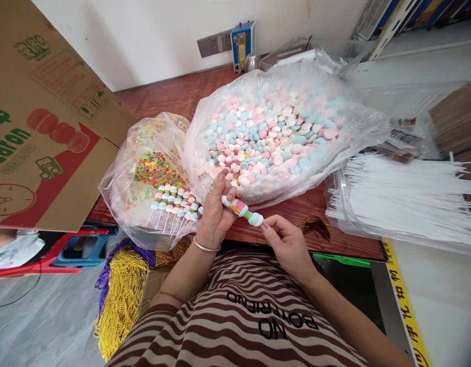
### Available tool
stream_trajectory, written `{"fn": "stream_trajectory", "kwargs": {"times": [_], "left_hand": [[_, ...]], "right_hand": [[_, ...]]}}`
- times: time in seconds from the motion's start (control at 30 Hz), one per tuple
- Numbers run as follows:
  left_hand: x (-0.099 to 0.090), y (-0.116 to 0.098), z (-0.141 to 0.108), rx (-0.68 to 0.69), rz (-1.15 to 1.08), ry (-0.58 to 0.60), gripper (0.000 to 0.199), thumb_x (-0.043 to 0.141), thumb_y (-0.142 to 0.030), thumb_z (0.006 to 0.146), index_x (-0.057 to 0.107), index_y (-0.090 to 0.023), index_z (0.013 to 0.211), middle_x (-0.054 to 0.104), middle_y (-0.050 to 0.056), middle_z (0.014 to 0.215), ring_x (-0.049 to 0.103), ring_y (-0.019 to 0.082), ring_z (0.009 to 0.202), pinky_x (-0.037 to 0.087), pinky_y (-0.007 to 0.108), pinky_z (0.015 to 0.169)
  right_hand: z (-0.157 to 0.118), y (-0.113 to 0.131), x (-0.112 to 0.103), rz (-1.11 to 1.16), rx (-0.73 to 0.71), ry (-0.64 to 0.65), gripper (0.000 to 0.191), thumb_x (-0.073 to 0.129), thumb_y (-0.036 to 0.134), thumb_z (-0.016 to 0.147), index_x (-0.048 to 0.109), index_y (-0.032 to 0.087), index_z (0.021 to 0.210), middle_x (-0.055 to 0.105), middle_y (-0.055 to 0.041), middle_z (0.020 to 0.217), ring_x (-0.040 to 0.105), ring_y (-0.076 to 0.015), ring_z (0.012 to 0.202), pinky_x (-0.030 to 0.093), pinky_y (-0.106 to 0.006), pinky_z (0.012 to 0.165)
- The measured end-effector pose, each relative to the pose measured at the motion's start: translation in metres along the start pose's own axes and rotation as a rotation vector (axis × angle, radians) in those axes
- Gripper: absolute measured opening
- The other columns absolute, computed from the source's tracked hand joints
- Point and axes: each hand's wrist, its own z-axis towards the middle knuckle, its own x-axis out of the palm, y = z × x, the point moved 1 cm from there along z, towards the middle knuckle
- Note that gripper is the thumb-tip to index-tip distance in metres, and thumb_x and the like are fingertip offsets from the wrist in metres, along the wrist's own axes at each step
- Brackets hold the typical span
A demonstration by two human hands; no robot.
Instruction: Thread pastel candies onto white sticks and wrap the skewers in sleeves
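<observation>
A candy skewer [247, 213] of white, pink, green and light blue pieces spans the gap between my two hands. My left hand [217, 211], with a bangle at the wrist, is closed around its upper left end. The fingers of my right hand [289, 242] pinch the lower right end by a light blue and white piece. Any stick inside is hidden. Just beyond my hands lies a large clear bag of pastel candies [273, 137]. Left of it, several finished candy skewers [178, 201] rest on a bag of small colourful ring candies [159, 168].
A clear tray [340, 204] of white sticks [403, 196] stands at the right. Gold twist ties [316, 227] lie on the red-brown table [354, 240]. A large cardboard box [48, 127] rises at the left. Gold and purple bead strands [124, 295] hang below. A blue device [243, 43] stands by the wall.
</observation>
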Motion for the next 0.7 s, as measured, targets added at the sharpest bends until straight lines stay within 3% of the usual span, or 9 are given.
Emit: {"fn": "stream_trajectory", "kwargs": {"times": [0.07,0.13,0.2,0.27,0.4,0.47,0.5,0.57,0.7], "left_hand": [[0.003,0.004,0.002,-0.031,-0.042,-0.065,0.014,0.076,-0.028,0.091,0.068,-0.017,0.094,0.038,-0.013,0.055,0.04,0.001,0.042,0.049,0.015,0.058],[0.006,0.006,0.003,-0.06,-0.053,-0.111,0.016,0.074,-0.03,0.093,0.066,-0.016,0.092,0.038,-0.013,0.055,0.041,0.0,0.044,0.049,0.015,0.058],[0.008,0.009,0.002,-0.067,-0.04,-0.124,0.019,0.075,-0.032,0.092,0.065,-0.016,0.092,0.038,-0.012,0.056,0.042,0.0,0.045,0.049,0.015,0.058],[0.01,0.013,-0.002,-0.054,-0.024,-0.094,0.022,0.077,-0.034,0.09,0.065,-0.016,0.092,0.038,-0.012,0.057,0.041,0.001,0.044,0.048,0.015,0.057],[0.01,0.028,-0.009,-0.056,0.001,0.025,0.028,0.081,-0.039,0.085,0.066,-0.017,0.095,0.038,-0.012,0.059,0.04,0.001,0.044,0.048,0.017,0.056],[0.008,0.031,-0.01,-0.075,0.012,0.033,0.029,0.083,-0.039,0.084,0.066,-0.018,0.095,0.039,-0.012,0.059,0.04,0.001,0.045,0.048,0.017,0.056],[0.007,0.031,-0.008,-0.079,0.011,0.029,0.029,0.083,-0.038,0.084,0.066,-0.018,0.094,0.039,-0.012,0.059,0.04,0.001,0.045,0.047,0.017,0.056],[0.005,0.027,-0.005,-0.07,-0.005,0.028,0.026,0.082,-0.036,0.085,0.066,-0.018,0.094,0.039,-0.012,0.06,0.04,0.001,0.045,0.048,0.017,0.058],[0.002,0.022,-0.003,-0.035,-0.003,0.034,0.024,0.083,-0.033,0.085,0.068,-0.018,0.095,0.039,-0.011,0.06,0.04,0.001,0.046,0.048,0.017,0.059]], "right_hand": [[-0.003,0.0,-0.002,-0.396,-0.35,-0.088,0.017,0.061,0.028,0.098,0.068,0.02,0.085,0.055,0.0009,0.061,0.045,-0.0132,0.056,0.035,-0.03,0.058],[-0.005,-0.001,-0.004,-0.66,-0.636,-0.094,0.011,0.06,0.018,0.097,0.071,0.021,0.094,0.056,0.0009,0.06,0.047,-0.0139,0.057,0.037,-0.033,0.063],[-0.004,-0.003,-0.003,-0.736,-0.734,-0.072,0.014,0.058,0.016,0.098,0.07,0.021,0.1,0.056,0.0015,0.059,0.048,-0.0139,0.056,0.038,-0.033,0.064],[-0.001,-0.003,0.0,-0.606,-0.579,-0.068,0.014,0.056,0.022,0.1,0.069,0.021,0.096,0.056,0.0014,0.06,0.048,-0.0136,0.056,0.038,-0.032,0.061],[0.006,0.001,0.016,0.185,0.153,0.072,0.031,0.056,0.049,0.099,0.06,0.022,0.083,0.041,0.0082,0.052,0.035,-0.0102,0.043,0.034,-0.026,0.048],[0.008,0.006,0.022,0.478,0.368,0.157,0.036,0.06,0.055,0.095,0.057,0.022,0.083,0.032,0.0123,0.049,0.025,-0.0076,0.039,0.035,-0.025,0.046],[0.008,0.008,0.022,0.515,0.399,0.177,0.036,0.061,0.057,0.094,0.057,0.022,0.084,0.033,0.0126,0.05,0.024,-0.0072,0.039,0.035,-0.025,0.046],[0.006,0.01,0.017,0.369,0.331,0.185,0.034,0.062,0.055,0.094,0.06,0.021,0.087,0.041,0.0094,0.054,0.033,-0.0087,0.043,0.036,-0.024,0.048],[-0.001,0.007,0.006,-0.215,-0.064,0.078,0.024,0.054,0.038,0.1,0.066,0.02,0.09,0.061,-0.0007,0.069,0.052,-0.0141,0.061,0.04,-0.027,0.06]]}}
